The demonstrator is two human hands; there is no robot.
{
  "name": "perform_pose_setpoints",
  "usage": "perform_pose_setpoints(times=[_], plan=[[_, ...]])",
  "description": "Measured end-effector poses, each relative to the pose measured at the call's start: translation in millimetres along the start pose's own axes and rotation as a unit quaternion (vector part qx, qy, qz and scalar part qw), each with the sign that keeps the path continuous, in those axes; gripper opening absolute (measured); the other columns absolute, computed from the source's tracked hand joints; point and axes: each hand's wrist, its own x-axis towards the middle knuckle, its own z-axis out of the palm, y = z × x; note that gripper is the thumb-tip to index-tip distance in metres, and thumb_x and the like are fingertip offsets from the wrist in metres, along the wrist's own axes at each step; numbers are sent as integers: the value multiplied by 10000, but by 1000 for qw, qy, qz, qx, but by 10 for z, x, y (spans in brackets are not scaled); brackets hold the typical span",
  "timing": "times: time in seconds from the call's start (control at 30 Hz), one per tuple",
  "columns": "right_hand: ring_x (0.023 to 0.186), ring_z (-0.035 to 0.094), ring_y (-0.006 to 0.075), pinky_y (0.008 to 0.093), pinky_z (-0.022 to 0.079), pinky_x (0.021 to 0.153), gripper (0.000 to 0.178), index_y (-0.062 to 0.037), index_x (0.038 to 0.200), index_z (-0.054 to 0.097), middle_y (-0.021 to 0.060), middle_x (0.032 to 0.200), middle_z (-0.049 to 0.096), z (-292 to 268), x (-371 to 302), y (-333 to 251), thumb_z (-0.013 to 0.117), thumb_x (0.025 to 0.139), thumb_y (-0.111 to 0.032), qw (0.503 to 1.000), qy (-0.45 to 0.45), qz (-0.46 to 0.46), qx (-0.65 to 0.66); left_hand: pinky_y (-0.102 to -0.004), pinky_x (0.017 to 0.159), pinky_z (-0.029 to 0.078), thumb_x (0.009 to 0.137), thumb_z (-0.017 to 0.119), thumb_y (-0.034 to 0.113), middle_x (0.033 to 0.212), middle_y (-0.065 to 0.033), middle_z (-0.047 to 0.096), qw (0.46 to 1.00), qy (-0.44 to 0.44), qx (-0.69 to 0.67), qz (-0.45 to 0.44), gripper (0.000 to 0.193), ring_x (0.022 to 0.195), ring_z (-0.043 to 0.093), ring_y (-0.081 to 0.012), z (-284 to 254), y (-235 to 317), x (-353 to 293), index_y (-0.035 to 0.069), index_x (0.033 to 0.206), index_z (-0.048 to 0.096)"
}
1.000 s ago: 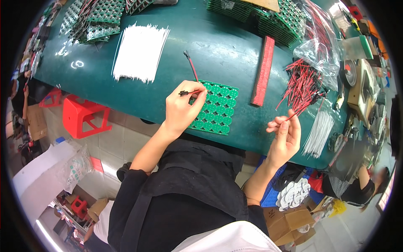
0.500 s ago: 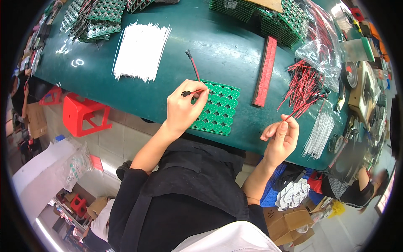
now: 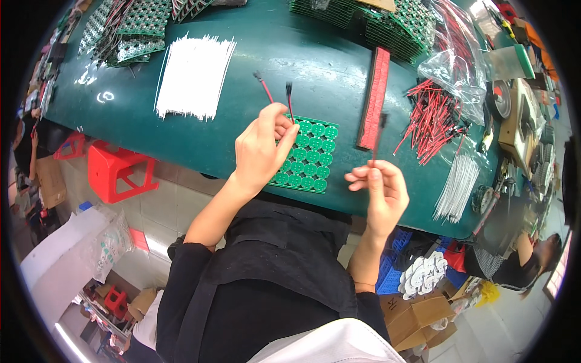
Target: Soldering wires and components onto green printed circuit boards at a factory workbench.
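Change since earlier frames: right hand (image 3: 380, 192) has come in from the red wire pile (image 3: 431, 118) toward the middle and now sits just right of the green panel (image 3: 306, 155); left hand (image 3: 261, 149) has lifted its wire so that the wire stands up over the panel.
Left hand: closed in a pinch on a thin dark wire (image 3: 290, 104), fingers curled; it rests on the panel's left edge.
Left wire: runs up from the fingertips, with a dark plug end at the top, over the table (image 3: 290, 60).
Right hand: thumb and forefinger pinched narrow on a second thin wire (image 3: 376, 142); the other fingers are loosely spread.
Right wire: rises from the fingertips and crosses the lower end of the red strip (image 3: 373, 100); blurred, so its colour cannot be told.
Green panel: grid of round board cells, flat on the near edge of the table, between the two hands.
Loose wire: one red wire with a dark end (image 3: 263, 86) lies on the table just above the left hand.
Red strip: long and narrow, lying right of the panel.
Red wire pile: well right of the strip, beside a clear bag (image 3: 460, 57).
White wires: one broad bundle (image 3: 193, 75) at upper left, a smaller one (image 3: 457, 187) at the right edge.
Board stacks: green boards (image 3: 130, 27) at the far left and far right (image 3: 375, 15) of the table.
Below table: red stool (image 3: 118, 172) on a tiled floor.
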Motion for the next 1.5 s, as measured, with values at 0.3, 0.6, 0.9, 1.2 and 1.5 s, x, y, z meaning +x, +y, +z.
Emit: perform_pose_setpoints(times=[0.3, 0.6, 0.9, 1.2, 1.5], plan=[[703, 676, 287, 343, 552, 612, 185, 27, 929, 621, 150, 818, 668, 333, 44, 174, 712, 777, 79, 892, -10, -319, -320, -257, 749, 540, 837, 748, 30, 961, -71, 640, 906, -209, -323, -175, 287, 867, 657, -136, -236, 329, -43, -12, 1090, 618], [796, 575, 296, 398, 491, 704, 253, -23, 973, 602, 117, 882, 587, -66, 309, 33, 729, 856, -208, 819, 103, -170, -539, -282, 759, 565, 889, 675, 13, 1000, -78, 664, 948, -137, -233, -171, 105, 868, 667, -151, -127, 218, 46, -30, 983, 659], [795, 615, 298, 428, 501, 689, 249, -39, 890, 562, 115, 885, 586, -495, 224, -18, 703, 871, -244, 735, 97, 10, -671, -267, 709, 548, 875, 656, -15, 932, -78, 665, 957, -83, -243, -135, 103, 817, 668, -139, -34, 169, 33, 16, 971, 673], [788, 609, 306, 433, 500, 696, 278, -26, 907, 578, 122, 879, 590, -451, 434, 25, 706, 870, -270, 757, 120, -38, -641, -246, 682, 555, 839, 702, -17, 923, -85, 677, 976, -82, -143, -143, 121, 792, 673, -124, -39, 198, 47, -19, 954, 664], [644, 637, 231, 370, 526, 619, 163, 5, 870, 571, 108, 789, 627, -539, 353, 57, 677, 860, -117, 828, 170, -25, -533, -246, 674, 557, 843, 706, -10, 919, -86, 676, 971, -62, -166, -159, 115, 770, 674, -121, -26, 182, 25, -33, 945, 662]])
